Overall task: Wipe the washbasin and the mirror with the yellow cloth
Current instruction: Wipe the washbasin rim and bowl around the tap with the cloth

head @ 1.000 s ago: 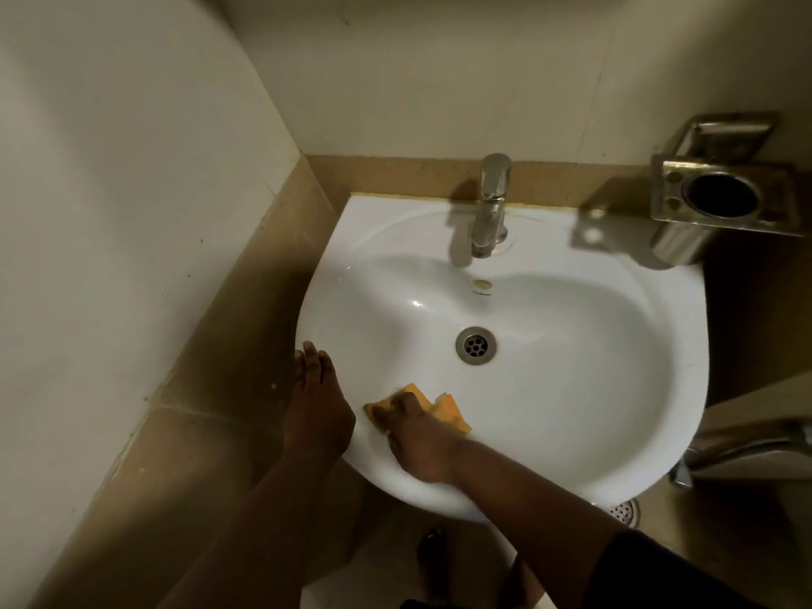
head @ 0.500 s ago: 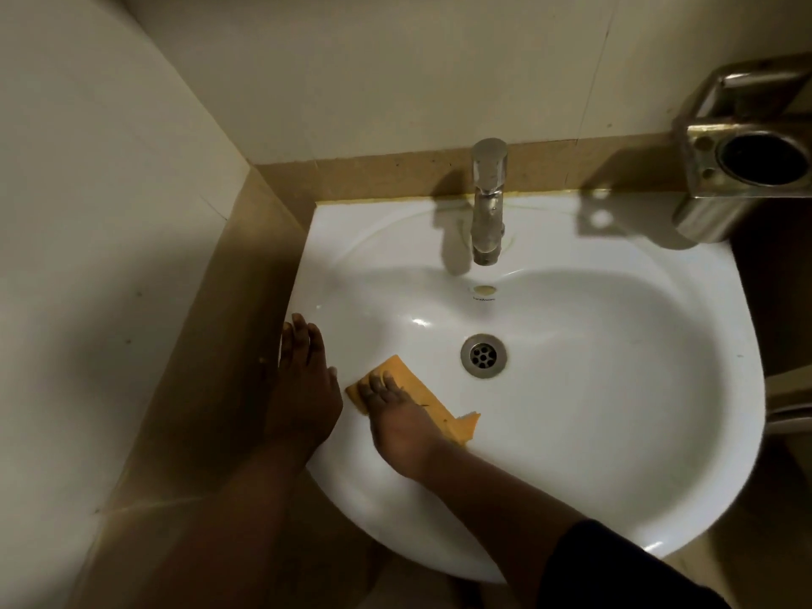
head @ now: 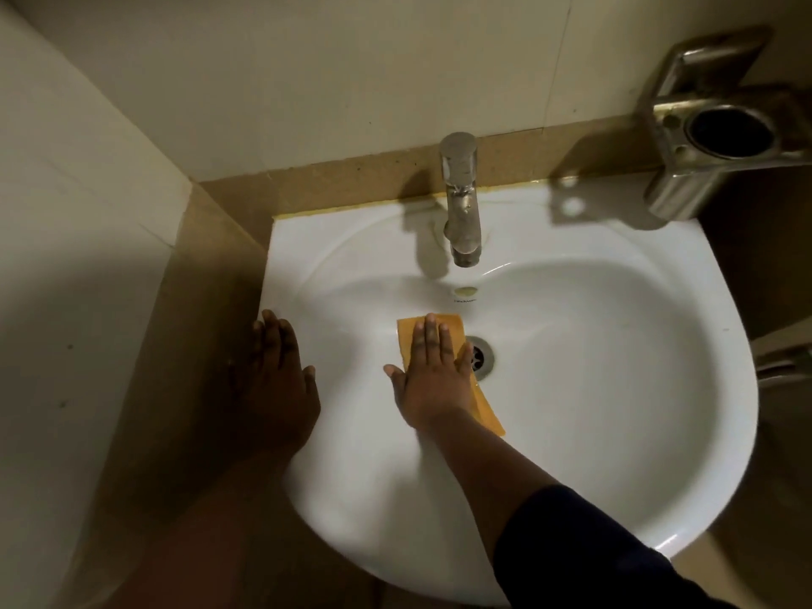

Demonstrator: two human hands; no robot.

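A white washbasin (head: 615,389) fills the middle of the view. The yellow cloth (head: 452,327) lies flat in the bowl, just left of the metal drain (head: 481,358). My right hand (head: 433,375) presses flat on the cloth with fingers stretched out, covering most of it; a strip of cloth sticks out below the wrist. My left hand (head: 277,380) rests flat on the basin's left rim, fingers apart, holding nothing. No mirror is in view.
A chrome tap (head: 461,200) stands at the back of the basin over the bowl. A steel wall holder with a round cup (head: 720,138) hangs at the upper right. Beige tiled walls close in on the left and behind.
My right hand has slid the cloth from the bowl's front left up and right to the drain, and its fingers have flattened out. My left hand stays on the rim.
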